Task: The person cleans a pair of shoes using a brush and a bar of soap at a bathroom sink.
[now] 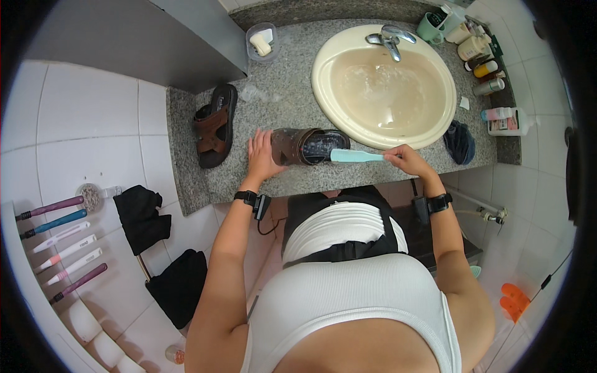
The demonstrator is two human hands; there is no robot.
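A wet brown sandal (287, 147) with a dark insole lies sideways on the granite counter, in front of the sink. My left hand (263, 155) grips its left end, thumb on the near side and fingers on the far side. In my right hand (407, 160) is the handle of a light teal brush (357, 156). The brush's far end reaches the right part of the sandal; its bristles cannot be made out. Left of my left hand, a second brown sandal (216, 127) rests near the counter's left edge.
A cream oval sink (321, 93) with a chrome faucet (391, 41) holds cloudy water. A soap dish (262, 42) stands at the back left, a dark crumpled cloth (459, 142) at the right. Several bottles (477, 50) line the right wall; toothbrushes (65, 236) hang left.
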